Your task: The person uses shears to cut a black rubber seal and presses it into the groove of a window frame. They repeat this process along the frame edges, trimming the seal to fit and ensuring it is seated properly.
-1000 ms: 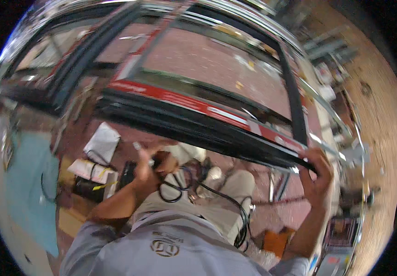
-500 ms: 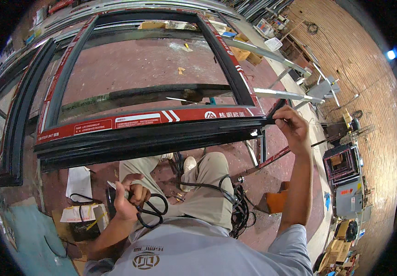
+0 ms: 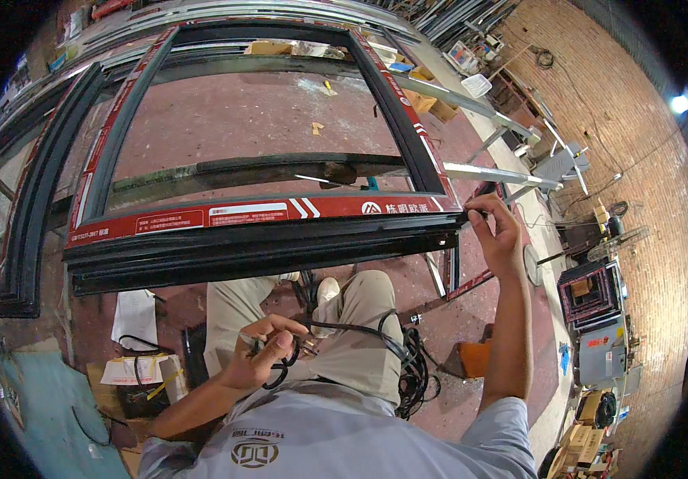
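Note:
A large black window frame (image 3: 264,242) with red printed film on its face lies in front of me. My right hand (image 3: 500,233) is at its near right corner, thumb and finger pinched on the end of a thin black sealing strip there. Lower left, over my lap, my left hand (image 3: 260,351) is closed around black-handled scissors (image 3: 283,372); the fingers hide most of the blades. Black strip (image 3: 352,326) crosses my thigh to a loose coil (image 3: 414,375) on the floor by my right leg.
Another black frame (image 3: 29,215) stands at the left. Metal support bars (image 3: 504,172) reach out beyond the right corner. Papers lie on a box (image 3: 132,371) at lower left. An orange block (image 3: 474,359) and stacked small frames (image 3: 591,291) sit on the right.
My left hand has moved right and turned, with the scissors now partly hidden in it. My right hand stays at the corner, slightly lower, its fingers closer to the frame end.

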`<state>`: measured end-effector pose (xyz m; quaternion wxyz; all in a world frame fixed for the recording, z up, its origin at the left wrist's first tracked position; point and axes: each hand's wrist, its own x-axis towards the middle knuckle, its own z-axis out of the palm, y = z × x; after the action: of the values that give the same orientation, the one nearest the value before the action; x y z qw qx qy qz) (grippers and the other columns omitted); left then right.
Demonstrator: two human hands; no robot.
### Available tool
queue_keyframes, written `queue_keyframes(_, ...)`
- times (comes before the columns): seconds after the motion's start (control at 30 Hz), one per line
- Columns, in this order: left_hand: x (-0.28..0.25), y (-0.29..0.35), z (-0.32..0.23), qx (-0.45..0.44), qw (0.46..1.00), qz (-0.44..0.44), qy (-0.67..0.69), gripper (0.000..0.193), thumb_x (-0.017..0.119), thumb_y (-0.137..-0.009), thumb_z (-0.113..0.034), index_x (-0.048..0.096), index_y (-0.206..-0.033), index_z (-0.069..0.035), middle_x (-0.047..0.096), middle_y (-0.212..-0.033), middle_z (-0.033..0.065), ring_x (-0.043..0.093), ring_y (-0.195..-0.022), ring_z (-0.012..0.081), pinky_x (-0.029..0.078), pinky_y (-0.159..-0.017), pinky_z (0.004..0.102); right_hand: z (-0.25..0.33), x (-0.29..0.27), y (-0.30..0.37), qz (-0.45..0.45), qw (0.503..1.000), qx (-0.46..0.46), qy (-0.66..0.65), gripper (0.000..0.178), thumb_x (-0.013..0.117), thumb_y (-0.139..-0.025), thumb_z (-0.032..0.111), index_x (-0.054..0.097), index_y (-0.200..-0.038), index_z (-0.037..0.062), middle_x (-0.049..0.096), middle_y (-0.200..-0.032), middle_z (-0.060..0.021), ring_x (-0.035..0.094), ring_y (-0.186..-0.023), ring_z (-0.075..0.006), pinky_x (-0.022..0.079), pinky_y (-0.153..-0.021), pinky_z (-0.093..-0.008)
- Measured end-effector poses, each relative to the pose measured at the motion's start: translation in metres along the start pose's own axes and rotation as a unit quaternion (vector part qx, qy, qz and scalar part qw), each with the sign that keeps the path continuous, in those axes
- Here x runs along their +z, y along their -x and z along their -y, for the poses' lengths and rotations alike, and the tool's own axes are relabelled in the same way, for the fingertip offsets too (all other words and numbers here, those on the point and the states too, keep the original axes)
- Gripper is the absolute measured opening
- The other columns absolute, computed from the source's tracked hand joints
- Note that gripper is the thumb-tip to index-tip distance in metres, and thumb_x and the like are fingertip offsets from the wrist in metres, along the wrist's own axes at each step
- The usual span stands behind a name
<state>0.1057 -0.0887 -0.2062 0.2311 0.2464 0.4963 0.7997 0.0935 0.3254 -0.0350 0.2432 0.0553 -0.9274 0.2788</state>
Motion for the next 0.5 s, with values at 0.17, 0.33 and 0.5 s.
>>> queue_keyframes(0.17, 0.009, -0.003, 0.002, -0.026, 0.999, 0.023, 0.032, 0.037, 0.054, -0.107, -0.033, 0.066, -0.113, 0.001, 0.042, -0.066, -0.0064, 0.036, -0.062, 0.0044, 0.031, -0.058, 0.025, 0.02, 0.013, 0.009, -0.122, 0.982, -0.084, 0.12, 0.018, 0.072, -0.087, 0.004, 0.068, -0.104, 0.0014, 0.067, -0.11, -0.0119, 0.064, -0.102, -0.0266, 0.05, -0.09, -0.0362)
queue_keyframes(0.33, 0.014, -0.005, 0.006, -0.082, 0.995, 0.031, 0.056, 0.045, 0.052, -0.107, -0.04, 0.067, -0.111, 0.002, 0.04, -0.065, -0.0059, 0.034, -0.061, 0.0052, 0.03, -0.059, 0.0254, 0.034, 0.035, 0.026, -0.218, 0.95, -0.148, 0.167, 0.02, 0.072, -0.087, 0.003, 0.067, -0.107, 0.0034, 0.066, -0.113, -0.0152, 0.063, -0.103, -0.0301, 0.051, -0.088, -0.0401)
queue_keyframes(0.5, 0.012, -0.003, 0.014, -0.069, 0.994, 0.048, 0.076, 0.045, 0.054, -0.106, -0.044, 0.067, -0.11, -0.001, 0.042, -0.07, -0.0039, 0.038, -0.067, 0.0049, 0.034, -0.062, 0.0254, 0.054, 0.056, 0.03, -0.233, 0.945, -0.196, 0.122, 0.021, 0.071, -0.087, 0.002, 0.067, -0.108, 0.0031, 0.065, -0.115, -0.017, 0.062, -0.103, -0.0306, 0.051, -0.088, -0.0413)
